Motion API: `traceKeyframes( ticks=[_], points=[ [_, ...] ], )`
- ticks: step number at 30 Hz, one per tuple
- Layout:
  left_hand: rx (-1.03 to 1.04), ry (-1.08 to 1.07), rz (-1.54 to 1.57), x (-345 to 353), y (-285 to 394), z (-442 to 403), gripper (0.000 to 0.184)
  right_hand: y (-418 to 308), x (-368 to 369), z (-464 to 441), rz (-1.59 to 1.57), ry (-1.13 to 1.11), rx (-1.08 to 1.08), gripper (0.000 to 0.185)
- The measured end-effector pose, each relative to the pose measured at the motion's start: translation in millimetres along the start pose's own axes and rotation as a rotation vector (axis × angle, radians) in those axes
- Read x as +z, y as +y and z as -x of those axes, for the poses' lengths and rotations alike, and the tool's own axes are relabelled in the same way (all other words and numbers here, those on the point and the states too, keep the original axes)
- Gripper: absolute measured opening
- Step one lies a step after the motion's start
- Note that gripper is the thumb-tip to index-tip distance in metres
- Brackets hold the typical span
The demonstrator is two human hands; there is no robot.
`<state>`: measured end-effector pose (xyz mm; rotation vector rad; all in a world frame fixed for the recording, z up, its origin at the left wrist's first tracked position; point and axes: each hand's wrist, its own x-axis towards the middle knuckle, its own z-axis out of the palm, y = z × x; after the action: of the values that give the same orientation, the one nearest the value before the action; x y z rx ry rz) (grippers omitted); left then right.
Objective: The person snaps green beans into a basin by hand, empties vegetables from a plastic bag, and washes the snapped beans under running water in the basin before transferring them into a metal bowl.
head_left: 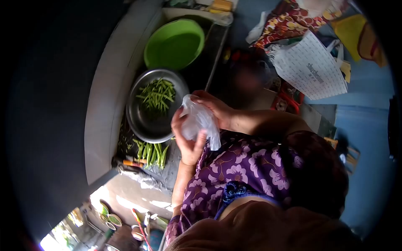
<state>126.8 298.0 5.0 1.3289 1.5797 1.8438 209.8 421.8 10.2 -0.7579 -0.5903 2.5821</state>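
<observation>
A crumpled translucent plastic bag (197, 119) is between my two hands, close to my chest. My left hand (187, 140) grips its near left side, with the thumb and fingers curled around it. On the other side, the fingers of my right hand (215, 108) are bent over the bag's upper part. Just beyond the hands, a steel bowl (144, 125) on the counter contains cut green beans (158, 97). Longer whole green beans (155, 154) lie on the counter beside the bowl. Whether anything is inside the bag I cannot tell.
A green plastic basin (173, 44) stands behind the steel bowl. An orange-handled tool (133, 163) lies by the whole beans, near another crumpled plastic piece (144, 180). To the right are a white patterned bag (310, 67), a floral cloth (284, 25) and a red crate (284, 102).
</observation>
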Motion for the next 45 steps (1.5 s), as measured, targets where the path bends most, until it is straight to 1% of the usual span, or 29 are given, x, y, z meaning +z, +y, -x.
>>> traceKeyframes(
  ticks=[1,2,3,5,7,8,9,11,12,13,15,16,17,18,20,21,23,24,26,29,30,33,34,35,37,40,42,43,45],
  points=[
    [-0.03,-0.157,-0.202,28.7,12.7,-21.7,0.069,-33.2,-2.6,5.6,0.099,0.096,0.043,0.028],
    [-0.016,-0.198,-0.252,51.1,10.5,-34.8,0.067,-47.8,-18.3,6.6,0.107,0.075,0.017,0.028],
    [0.0,-0.23,-0.302,70.9,6.0,-48.2,0.066,-58.8,-36.9,5.8,0.12,0.05,-0.006,0.029],
    [0.005,-0.186,-0.383,81.8,-20.4,-62.8,0.047,-78.2,-55.4,6.4,-0.038,0.065,-0.008,0.032],
    [-0.066,-0.106,-0.309,77.3,-43.2,-74.9,0.043,-91.0,-78.2,5.4,0.653,0.1,-0.257,0.039],
    [-0.354,0.0,0.199,83.2,-53.9,-79.1,0.041,-100.2,-93.1,11.7,1.092,0.106,-0.503,0.047],
    [-0.535,0.063,0.417,90.4,-49.9,-85.5,0.037,-122.3,-86.7,22.1,1.264,0.085,-0.67,0.056],
    [-0.628,0.139,0.608,105.6,-61.2,-94.9,0.045,-139.3,-81.2,22.8,1.194,-0.027,-0.82,0.065],
    [-0.638,0.067,0.623,115.5,-63.1,-98.4,0.047,-143.1,-82.4,18.8,1.287,-0.1,-0.861,0.071],
    [-0.647,-0.005,0.636,125.6,-64.3,-102.4,0.05,-147.9,-85.0,12.9,1.358,-0.162,-0.895,0.066],
    [-0.809,-0.067,0.805,145.2,-61.9,-117.9,0.053,-158.3,-94.1,-1.1,1.507,-0.286,-0.961,0.056],
    [-0.86,-0.134,0.848,148.4,-60.6,-129.1,0.053,-162.2,-108.0,-9.8,1.485,-0.278,-0.899,0.051],
    [-0.945,-0.223,0.806,149.9,-57.7,-139.6,0.054,-172.2,-126.3,-17.2,1.467,-0.263,-0.842,0.047],
    [-0.948,-0.235,0.694,152.2,-56.9,-149.9,0.054,-191.7,-137.0,-17.9,1.451,-0.181,-0.733,0.04],
    [-0.923,-0.234,0.515,154.5,-68.4,-160.1,0.051,-246.5,-169.7,-24.1,1.498,0.13,-0.502,0.025],
    [-0.959,-0.234,0.512,152.6,-73.8,-167.7,0.045,-279.4,-192.0,-27.2,1.565,0.315,-0.367,0.02],
    [-0.941,-0.272,0.547,156.0,-85.6,-177.4,0.037,-339.9,-239.6,-27.1,1.808,0.631,-0.122,0.022],
    [-0.943,-0.323,0.53,160.7,-90.0,-182.1,0.034,-364.4,-284.4,-34.1,2.189,0.766,-0.135,0.02],
    [-0.941,-0.423,0.495,174.9,-99.4,-192.4,0.03,-408.2,-383.4,-34.8,2.419,0.902,-0.027,0.018],
    [-0.864,-0.597,0.418,213.7,-124.0,-207.6,0.025,-427.9,-369.0,-22.7,2.422,1.065,0.302,0.02],
    [-0.826,-0.65,0.419,231.9,-131.0,-213.0,0.023,-433.1,-367.4,-25.7,2.372,0.964,0.501,0.024],
    [-0.679,-0.834,0.394,311.4,-167.9,-218.5,0.025,-422.9,-385.7,-22.4,2.503,0.669,0.607,0.029],
    [-0.598,-0.9,0.389,342.7,-183.6,-217.6,0.026,-418.4,-405.4,-26.8,2.49,0.685,0.671,0.03],
    [-0.512,-0.966,0.385,375.8,-205.9,-213.6,0.027,-415.9,-415.3,-27.2,2.389,0.701,0.658,0.029],
    [-0.006,-1.069,0.026,459.8,-307.4,-185.3,0.031,-410.5,-423.1,-24.1,2.186,0.732,0.628,0.028],
    [-0.297,-1.092,-0.054,515.7,-285.1,-190.9,0.031,-412.6,-412.9,-12.9,2.067,0.659,0.695,0.042],
    [-0.096,-1.125,-0.436,521.9,-266.7,-196.8,0.034,-422.9,-362.8,1.0,1.92,0.648,0.534,0.044],
    [0.019,-1.127,-0.625,527.0,-261.3,-200.3,0.036,-426.2,-360.6,8.0,1.862,0.697,0.465,0.044],
    [-0.051,-1.176,-0.573,540.2,-272.5,-202.3,0.058,-429.0,-366.5,18.1,1.752,0.799,0.32,0.043]
  ],
)
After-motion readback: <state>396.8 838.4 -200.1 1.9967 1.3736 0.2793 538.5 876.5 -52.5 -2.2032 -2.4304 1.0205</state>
